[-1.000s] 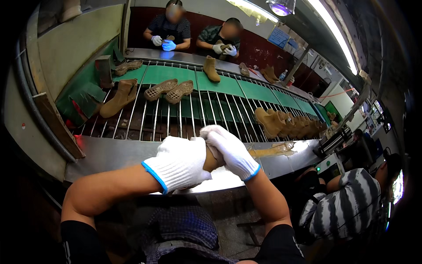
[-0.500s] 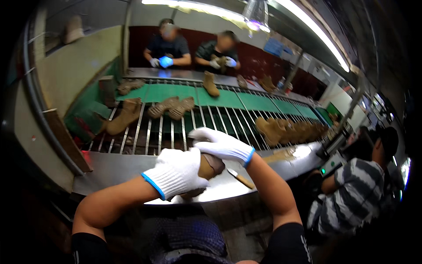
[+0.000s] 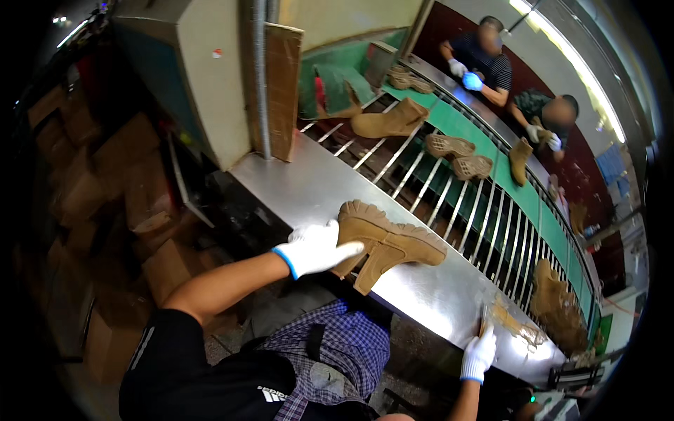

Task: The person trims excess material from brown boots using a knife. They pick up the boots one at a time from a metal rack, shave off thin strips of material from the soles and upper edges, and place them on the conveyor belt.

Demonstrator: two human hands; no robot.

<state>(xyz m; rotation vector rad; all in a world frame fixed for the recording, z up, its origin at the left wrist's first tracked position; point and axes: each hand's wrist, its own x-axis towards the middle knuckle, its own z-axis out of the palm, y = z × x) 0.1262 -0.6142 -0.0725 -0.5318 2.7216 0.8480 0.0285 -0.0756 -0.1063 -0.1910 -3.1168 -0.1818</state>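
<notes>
A tan ankle boot (image 3: 400, 256) lies on the steel bench, its thick lugged sole turned up and away from me and its shaft toward me. My left hand (image 3: 316, 249), in a white knit glove with blue cuff, grips the boot at the heel and shaft end, thumb stretched across it. Farther right, my right hand (image 3: 479, 356), gloved the same way, is closed around the handle of a small knife (image 3: 486, 316) at the bench's front part. The knife points away from me, and its handle is mostly covered by the fingers.
Beyond the steel bench (image 3: 274, 179) runs a rack of metal bars with a green belt (image 3: 502, 186). It carries a boot (image 3: 393, 119), loose soles (image 3: 453, 146) and several boots (image 3: 554, 302) at right. Cardboard boxes (image 3: 126, 309) stand left. Two gloved people work opposite.
My view has swung left. The boot, earlier held in both hands, now rests sole-up under my left hand. My right hand has left it and taken the knife from the bench.
</notes>
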